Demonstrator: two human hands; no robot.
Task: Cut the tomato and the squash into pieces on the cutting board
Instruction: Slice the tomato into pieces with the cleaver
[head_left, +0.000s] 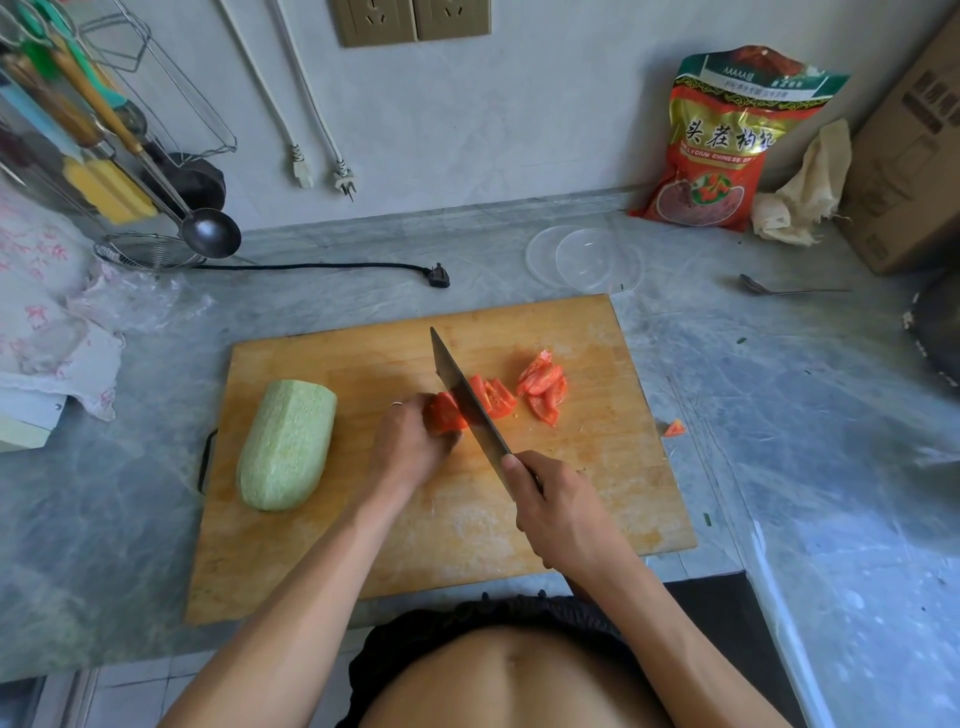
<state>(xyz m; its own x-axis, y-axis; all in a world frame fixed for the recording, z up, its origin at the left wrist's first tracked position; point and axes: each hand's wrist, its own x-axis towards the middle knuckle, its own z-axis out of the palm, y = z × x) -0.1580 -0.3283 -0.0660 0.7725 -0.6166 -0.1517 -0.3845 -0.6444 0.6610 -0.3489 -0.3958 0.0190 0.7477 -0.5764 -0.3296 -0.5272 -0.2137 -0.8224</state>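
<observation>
A grey marble-patterned counter (779, 395) carries a wooden cutting board (363, 545). At the board's centre, the right hand (563, 512) clenches the handle of a knife (467, 400), blade resting in the tomato (447, 413). The left hand (410, 447) grips the uncut tomato portion with curled fingers. Cut tomato pieces (543, 387) lie right of the blade. The peeled squash (285, 444) lies on the board's left side.
</observation>
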